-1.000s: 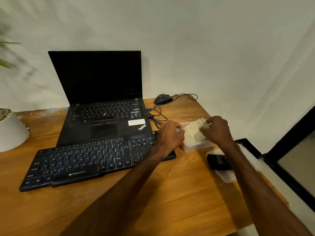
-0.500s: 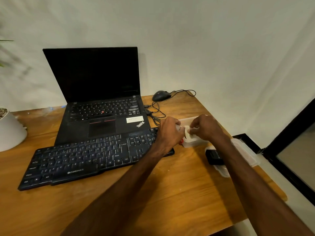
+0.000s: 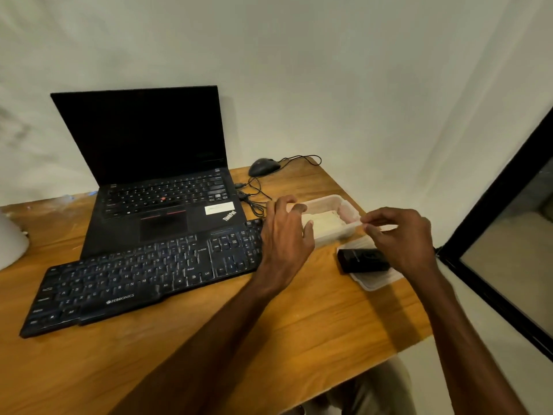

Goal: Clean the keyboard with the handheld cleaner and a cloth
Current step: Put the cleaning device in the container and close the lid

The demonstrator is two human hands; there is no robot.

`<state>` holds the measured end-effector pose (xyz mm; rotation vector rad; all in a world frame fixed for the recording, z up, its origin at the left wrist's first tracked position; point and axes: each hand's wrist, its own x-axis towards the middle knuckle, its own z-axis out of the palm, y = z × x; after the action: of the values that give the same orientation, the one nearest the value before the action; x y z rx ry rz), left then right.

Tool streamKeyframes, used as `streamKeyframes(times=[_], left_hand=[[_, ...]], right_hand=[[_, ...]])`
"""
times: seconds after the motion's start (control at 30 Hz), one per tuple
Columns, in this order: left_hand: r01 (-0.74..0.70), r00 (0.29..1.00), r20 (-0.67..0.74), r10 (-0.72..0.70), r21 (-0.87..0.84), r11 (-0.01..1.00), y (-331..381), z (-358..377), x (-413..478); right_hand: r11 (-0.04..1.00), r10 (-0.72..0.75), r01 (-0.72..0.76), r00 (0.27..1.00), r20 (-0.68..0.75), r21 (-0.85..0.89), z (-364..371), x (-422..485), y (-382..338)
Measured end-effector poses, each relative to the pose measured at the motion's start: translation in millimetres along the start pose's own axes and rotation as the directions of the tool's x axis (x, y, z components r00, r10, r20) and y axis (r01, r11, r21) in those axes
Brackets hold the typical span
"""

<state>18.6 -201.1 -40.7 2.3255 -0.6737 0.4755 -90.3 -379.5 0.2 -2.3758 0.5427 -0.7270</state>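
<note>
The black keyboard (image 3: 143, 280) lies on the wooden table (image 3: 299, 324) in front of an open laptop (image 3: 155, 175). To its right, a pale folded cloth (image 3: 326, 223) lies inside a translucent plastic container (image 3: 344, 205). A black handheld cleaner (image 3: 362, 260) rests on the container's lid (image 3: 377, 281) nearer to me. My left hand (image 3: 284, 235) hovers over the keyboard's right end with its fingers loosely curved at the container's left end. My right hand (image 3: 398, 238) is at the container's right side, fingertips close together, with nothing visible between them.
A black wired mouse (image 3: 263, 166) sits at the back of the table, its cable looping toward the laptop. A white pot (image 3: 12, 244) stands at the left edge. The table's right edge lies just past the lid, beside a dark-framed glass panel (image 3: 508, 235).
The cloth that both hands held above the container now lies inside it. My right hand has let go and pulled back to the right. My left hand's fingers have loosened.
</note>
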Motion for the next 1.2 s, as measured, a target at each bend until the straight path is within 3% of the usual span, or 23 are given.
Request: streamKeyframes(times=[0.07, 0.17, 0.37, 0.6, 0.7, 0.77, 0.83, 0.97, 1.13, 1.2], left_hand=[[-0.111, 0.989, 0.089, 0.117, -0.074, 0.991, 20.4, -0.7, -11.4], [-0.201, 0.913, 0.343, 0.222, -0.098, 0.975, 46.4, 6.0, -25.6], [-0.271, 0.844, 0.49, 0.219, 0.038, 0.962, 57.6, 16.0, -29.9], [-0.188, 0.861, 0.477, 0.177, -0.025, 0.982, 56.5, 6.8, -34.1], [-0.094, 0.921, 0.371, 0.118, -0.083, 0.992, 52.1, -2.6, -46.6], [-0.023, 0.964, 0.257, 0.062, -0.151, 0.988, 50.4, -9.3, -56.9], [0.012, 0.987, 0.16, 0.027, -0.243, 0.97, 50.6, -13.4, -64.3], [-0.01, 0.996, 0.075, 0.04, -0.358, 0.934, 52.7, -16.0, -70.8], [-0.171, 0.984, -0.037, 0.172, -0.446, 0.878, 36.6, -17.7, -66.5], [-0.213, 0.977, -0.077, 0.2, -0.446, 0.869, 28.4, -17.1, -61.5]], right_hand=[[0.999, 0.039, -0.038, 0.998, -0.041, 0.012, -8.2, -16.0, 8.5], [0.993, 0.112, -0.109, 0.991, -0.078, 0.042, -12.2, -39.5, 15.5], [0.987, 0.162, -0.16, 0.984, -0.069, 0.024, -4.8, -66.5, 14.9], [0.975, 0.219, -0.215, 0.972, -0.084, 0.057, -2.9, -78.5, 10.7], [0.953, 0.292, -0.289, 0.956, -0.025, 0.093, -6.3, -84.8, 4.9], [0.916, 0.318, -0.322, 0.946, 0.057, 0.241, -8.8, -88.0, -6.1], [0.835, 0.314, -0.341, 0.94, 0.135, 0.431, -8.2, -85.9, -21.6], [0.509, 0.371, -0.461, 0.88, 0.299, 0.726, 2.8, -72.4, -47.2], [0.225, 0.299, -0.471, 0.867, 0.399, 0.853, 10.9, -54.4, -57.7], [0.165, 0.285, -0.491, 0.854, 0.435, 0.855, 12.2, -48.7, -58.1]])
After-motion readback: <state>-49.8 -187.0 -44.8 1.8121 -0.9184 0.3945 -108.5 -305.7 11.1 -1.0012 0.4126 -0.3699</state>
